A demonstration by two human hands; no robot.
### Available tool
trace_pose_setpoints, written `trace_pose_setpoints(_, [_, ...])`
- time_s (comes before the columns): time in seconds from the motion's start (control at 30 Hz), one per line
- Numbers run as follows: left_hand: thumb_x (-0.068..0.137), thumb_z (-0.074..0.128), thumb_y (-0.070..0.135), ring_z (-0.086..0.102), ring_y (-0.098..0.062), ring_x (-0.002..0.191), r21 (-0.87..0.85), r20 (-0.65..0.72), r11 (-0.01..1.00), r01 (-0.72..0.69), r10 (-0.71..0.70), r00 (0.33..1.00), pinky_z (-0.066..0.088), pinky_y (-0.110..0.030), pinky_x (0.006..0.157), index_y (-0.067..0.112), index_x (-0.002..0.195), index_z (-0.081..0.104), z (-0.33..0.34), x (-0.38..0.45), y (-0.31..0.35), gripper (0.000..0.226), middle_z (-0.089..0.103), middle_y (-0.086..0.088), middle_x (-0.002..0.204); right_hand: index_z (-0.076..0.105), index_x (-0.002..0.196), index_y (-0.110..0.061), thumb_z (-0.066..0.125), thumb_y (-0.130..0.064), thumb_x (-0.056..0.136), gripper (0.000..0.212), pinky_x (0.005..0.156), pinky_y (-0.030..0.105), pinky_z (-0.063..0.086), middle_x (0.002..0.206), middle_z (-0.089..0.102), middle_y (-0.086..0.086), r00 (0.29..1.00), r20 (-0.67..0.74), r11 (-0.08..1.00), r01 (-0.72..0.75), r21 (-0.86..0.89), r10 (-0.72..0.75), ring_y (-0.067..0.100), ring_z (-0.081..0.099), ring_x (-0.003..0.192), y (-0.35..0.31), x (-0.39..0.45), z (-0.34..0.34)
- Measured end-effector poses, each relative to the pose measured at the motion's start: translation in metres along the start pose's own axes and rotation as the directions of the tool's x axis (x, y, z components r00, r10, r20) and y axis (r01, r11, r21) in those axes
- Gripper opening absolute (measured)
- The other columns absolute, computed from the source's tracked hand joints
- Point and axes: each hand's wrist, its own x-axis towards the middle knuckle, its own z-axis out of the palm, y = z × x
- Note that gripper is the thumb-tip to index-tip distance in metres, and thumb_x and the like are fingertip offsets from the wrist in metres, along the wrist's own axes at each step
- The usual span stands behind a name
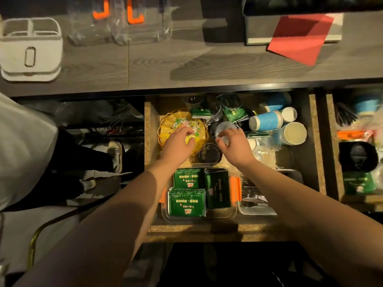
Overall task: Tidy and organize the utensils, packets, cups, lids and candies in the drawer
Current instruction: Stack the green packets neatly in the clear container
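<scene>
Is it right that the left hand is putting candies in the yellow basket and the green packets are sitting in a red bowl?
Not quite. The left hand is at the candies in the yellow basket, but the green packets sit in a clear container with orange clips, not a red bowl. The head view shows it.

drawer: below the bench's near edge
wicker basket: far-left in drawer, candies in it
paper cups: far-right, lying on their sides
tea packets: in the clear container, near-left corner
cutlery tray: just right of the container
</scene>
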Motion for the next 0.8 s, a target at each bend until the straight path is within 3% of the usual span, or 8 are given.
trace_pose_setpoints(0.07, [0.099, 0.057, 0.024, 0.06, -0.02, 0.111, -0.047, -0.058, 0.997, 0.059, -0.062, 0.996, 0.051, -0.036, 0.09, 0.016, 0.118, 0.065, 0.009, 0.022, -0.002, 0.023, 0.064, -0.003, 0.125, 0.065, 0.112, -0.004, 0.055, -0.025, 0.095, 0.029, 0.09, 0.042, 0.043, 0.112, 0.064, 0.016, 0.996, -0.048, 0.997, -0.074, 0.001, 0.074, 0.033, 0.051, 0.108, 0.006, 0.019, -0.005])
trace_pose_setpoints(0.17, [0.098, 0.059, 0.027, 0.065, -0.02, 0.097, -0.261, -0.117, 0.933, 0.246, -0.283, 0.952, 0.051, -0.029, 0.074, 0.013, 0.111, 0.069, 0.022, 0.055, 0.002, 0.022, 0.07, -0.004, 0.11, 0.064, 0.109, -0.002, 0.051, -0.021, 0.096, 0.026, 0.089, 0.044, 0.044, 0.108, 0.063, 0.018, 0.973, -0.125, 0.981, -0.196, 0.006, 0.195, 0.034, 0.054, 0.105, 0.022, 0.052, -0.014])
trace_pose_setpoints(0.33, [0.098, 0.06, 0.037, 0.061, -0.023, 0.102, -0.294, -0.126, 0.855, 0.428, -0.478, 0.869, 0.048, -0.034, 0.083, 0.012, 0.128, 0.061, 0.036, 0.097, 0.012, 0.038, 0.066, -0.003, 0.117, 0.06, 0.112, 0.006, 0.051, -0.017, 0.096, 0.029, 0.095, 0.044, 0.037, 0.117, 0.06, 0.027, 0.957, -0.062, 0.94, -0.291, -0.176, 0.285, 0.042, 0.051, 0.112, 0.042, 0.093, -0.022])
trace_pose_setpoints(0.43, [0.096, 0.062, 0.041, 0.057, -0.032, 0.121, -0.261, -0.133, 0.823, 0.504, -0.548, 0.826, 0.047, -0.04, 0.093, 0.011, 0.138, 0.052, 0.044, 0.114, 0.01, 0.053, 0.059, -0.01, 0.134, 0.06, 0.111, 0.004, 0.058, -0.027, 0.093, 0.036, 0.095, 0.041, 0.037, 0.117, 0.062, 0.025, 0.958, -0.017, 0.927, -0.283, -0.246, 0.288, 0.04, 0.053, 0.113, 0.05, 0.115, -0.015])
trace_pose_setpoints(0.5, [0.094, 0.062, 0.047, 0.056, -0.033, 0.123, -0.222, -0.111, 0.814, 0.536, -0.567, 0.816, 0.047, -0.043, 0.094, 0.011, 0.138, 0.051, 0.051, 0.122, 0.005, 0.058, 0.058, -0.01, 0.135, 0.058, 0.115, 0.004, 0.06, -0.036, 0.093, 0.046, 0.097, 0.042, 0.037, 0.12, 0.061, 0.024, 0.955, -0.008, 0.918, -0.288, -0.273, 0.297, 0.039, 0.052, 0.116, 0.053, 0.124, -0.01])
trace_pose_setpoints(0.63, [0.088, 0.067, 0.054, 0.065, -0.029, 0.095, -0.3, -0.116, 0.771, 0.562, -0.614, 0.781, 0.044, -0.034, 0.066, 0.012, 0.1, 0.066, 0.057, 0.136, 0.001, 0.043, 0.069, -0.009, 0.102, 0.056, 0.117, 0.004, 0.056, -0.046, 0.095, 0.056, 0.097, 0.042, 0.035, 0.12, 0.061, 0.023, 0.957, -0.003, 0.904, -0.277, -0.325, 0.292, 0.038, 0.053, 0.115, 0.054, 0.134, -0.003])
trace_pose_setpoints(0.7, [0.087, 0.07, 0.051, 0.064, -0.024, 0.085, -0.402, -0.107, 0.727, 0.556, -0.641, 0.76, 0.042, -0.032, 0.065, 0.014, 0.079, 0.065, 0.055, 0.141, 0.001, 0.038, 0.065, -0.002, 0.08, 0.058, 0.115, 0.002, 0.058, -0.047, 0.094, 0.053, 0.094, 0.041, 0.037, 0.118, 0.062, 0.022, 0.953, -0.01, 0.904, -0.29, -0.314, 0.302, 0.038, 0.053, 0.112, 0.053, 0.138, 0.001])
trace_pose_setpoints(0.8, [0.082, 0.077, 0.048, 0.067, -0.019, 0.079, -0.511, -0.062, 0.648, 0.564, -0.683, 0.728, 0.052, -0.032, 0.068, 0.014, 0.081, 0.065, 0.052, 0.147, 0.001, 0.036, 0.066, 0.001, 0.077, 0.063, 0.113, -0.001, 0.065, -0.038, 0.09, 0.044, 0.09, 0.042, 0.044, 0.114, 0.062, 0.019, 0.92, -0.006, 0.904, -0.387, -0.183, 0.392, 0.036, 0.052, 0.112, 0.052, 0.144, 0.002])
